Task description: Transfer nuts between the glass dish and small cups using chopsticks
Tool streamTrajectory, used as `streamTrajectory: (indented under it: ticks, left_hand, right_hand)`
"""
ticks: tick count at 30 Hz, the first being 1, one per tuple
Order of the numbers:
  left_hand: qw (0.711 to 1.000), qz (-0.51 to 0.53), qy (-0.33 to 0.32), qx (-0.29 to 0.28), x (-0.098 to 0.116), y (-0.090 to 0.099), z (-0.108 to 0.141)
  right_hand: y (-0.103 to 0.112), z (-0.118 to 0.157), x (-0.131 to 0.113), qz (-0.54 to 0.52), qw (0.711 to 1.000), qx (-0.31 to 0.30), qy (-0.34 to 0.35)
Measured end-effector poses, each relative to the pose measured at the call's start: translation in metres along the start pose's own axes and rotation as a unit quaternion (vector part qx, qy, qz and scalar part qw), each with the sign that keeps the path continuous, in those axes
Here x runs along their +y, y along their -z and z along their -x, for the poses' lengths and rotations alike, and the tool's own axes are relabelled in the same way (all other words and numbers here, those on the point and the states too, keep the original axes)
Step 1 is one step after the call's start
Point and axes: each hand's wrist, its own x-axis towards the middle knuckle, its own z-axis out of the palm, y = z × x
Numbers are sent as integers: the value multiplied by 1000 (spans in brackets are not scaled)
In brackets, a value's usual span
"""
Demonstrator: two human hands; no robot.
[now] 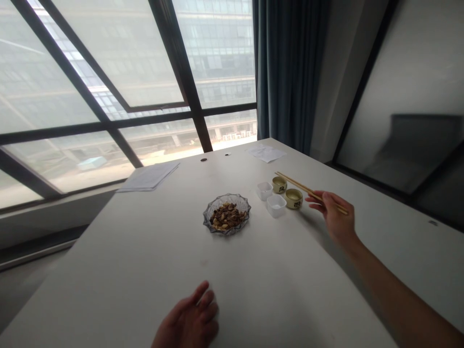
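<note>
My right hand (pixel 339 220) is closed around a pair of wooden chopsticks (pixel 297 184), whose tips point left above two small greenish cups with dark characters. The nearer greenish cup (pixel 294 199) is just left of my fingers, and the farther greenish cup (pixel 279 184) lies under the tips. Beside them stand a near white plastic cup (pixel 276 206) and a far white plastic cup (pixel 264 191). A fluted glass bowl (pixel 207 224) at mid-table holds mixed nuts and seeds (pixel 227 216). My left hand (pixel 190 319) rests at the front, loosely curled with fingers apart and holding nothing.
Stacked papers (pixel 148 177) lie at the table's far left, and a crumpled sheet (pixel 267 152) is near the far corner. Two round fittings, one dark (pixel 203 160), are set in the far part of the white table (pixel 145 261). Windows and a blue curtain (pixel 290 72) rise behind.
</note>
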Motion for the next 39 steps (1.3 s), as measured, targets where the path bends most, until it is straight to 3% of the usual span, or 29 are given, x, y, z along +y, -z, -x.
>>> streamTrajectory:
  ticks: [7,13,24,39]
  left_hand:
    - [1000,-2,5,-17,1,4,-3]
    - [999,-2,9,-33,0,5,-2]
    - [999,-1,6,-33,-3,1,-4]
    - [999,-12,5,-39,-5,-3,-2]
  right_hand:
    - [-43,62,-18,16,987,-159,-31]
    - [-54,89,-10,48,963,-252,-79]
    - [-59,90,-4,58,953,-269,-125]
    - [-66,90,9,85,967,-230,-72]
